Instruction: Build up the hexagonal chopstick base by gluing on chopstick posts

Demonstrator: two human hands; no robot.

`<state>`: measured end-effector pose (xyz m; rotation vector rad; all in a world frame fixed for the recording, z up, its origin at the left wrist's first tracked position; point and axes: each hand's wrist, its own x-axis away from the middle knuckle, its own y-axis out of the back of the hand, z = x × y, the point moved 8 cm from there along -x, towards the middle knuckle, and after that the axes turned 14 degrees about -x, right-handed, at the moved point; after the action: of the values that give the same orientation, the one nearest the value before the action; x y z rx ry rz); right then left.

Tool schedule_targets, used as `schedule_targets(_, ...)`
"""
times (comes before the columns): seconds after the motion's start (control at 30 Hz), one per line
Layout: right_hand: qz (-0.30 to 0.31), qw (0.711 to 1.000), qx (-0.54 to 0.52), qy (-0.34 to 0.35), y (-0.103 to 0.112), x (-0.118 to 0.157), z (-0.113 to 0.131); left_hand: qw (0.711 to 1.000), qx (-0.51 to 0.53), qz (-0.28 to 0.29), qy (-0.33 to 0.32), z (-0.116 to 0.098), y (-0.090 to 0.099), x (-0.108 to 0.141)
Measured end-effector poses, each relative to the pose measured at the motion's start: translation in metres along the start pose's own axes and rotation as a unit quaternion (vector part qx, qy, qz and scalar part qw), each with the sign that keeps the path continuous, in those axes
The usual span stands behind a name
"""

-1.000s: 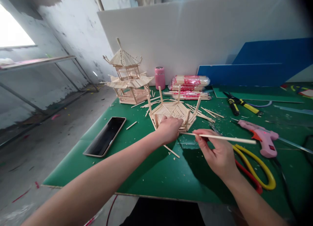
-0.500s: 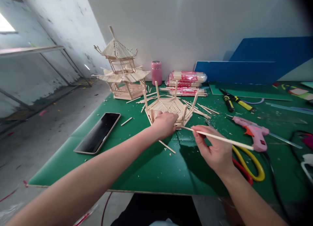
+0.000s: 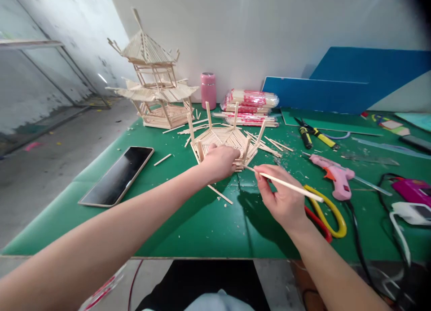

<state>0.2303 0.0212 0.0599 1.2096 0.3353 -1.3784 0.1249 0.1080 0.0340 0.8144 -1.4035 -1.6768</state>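
Note:
A six-sided base made of thin wooden sticks [image 3: 232, 136], with upright posts round its rim, sits mid-table. My left hand [image 3: 219, 162] lies over its front edge, fingers curled down and closed on the frame; the fingertips are partly hidden. My right hand [image 3: 281, 192] pinches a long wooden stick [image 3: 292, 186] between thumb and fingers. That stick slants across the hand, and its far tip meets the base's front edge close to my left fingers. Several loose sticks [image 3: 269, 145] lie around the base, with one stick [image 3: 220, 194] in front of it.
A finished-looking stick pagoda [image 3: 155, 86] stands back left, beside a pink flask [image 3: 208, 91] and bagged stick bundles [image 3: 251, 102]. A phone [image 3: 117, 176] lies left. Pliers [image 3: 314, 133], a pink glue gun [image 3: 333, 174] and red-and-yellow-handled scissors [image 3: 332, 216] lie right, with a cord.
The view has shifted slightly, so the scene sits further left and more shows at right. Both hands keep their hold, the stick's tip still at the base's front edge.

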Motion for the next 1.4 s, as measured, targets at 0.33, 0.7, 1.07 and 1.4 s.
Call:
schedule_targets(0.33, 0.023, 0.999, 0.023, 0.004, -0.006, -0.007, -0.005, 0.999, 0.020, 0.028, 0.023, -0.001, -0.001, -0.002)
schedule_targets(0.7, 0.034, 0.997, 0.063, 0.001, -0.004, -0.013, -0.002, 0.999, 0.026, 0.043, 0.021, -0.004, 0.002, -0.001)
schedule_targets(1.07, 0.051, 0.994, 0.088, 0.026, -0.007, -0.021, 0.000, 1.000, 0.014, 0.020, 0.015, -0.006, 0.002, -0.002)
schedule_targets(1.4, 0.055, 0.996, 0.069, 0.027, -0.008, -0.024, -0.002, 1.000, -0.015, 0.008, -0.003, -0.005, -0.001, -0.004)
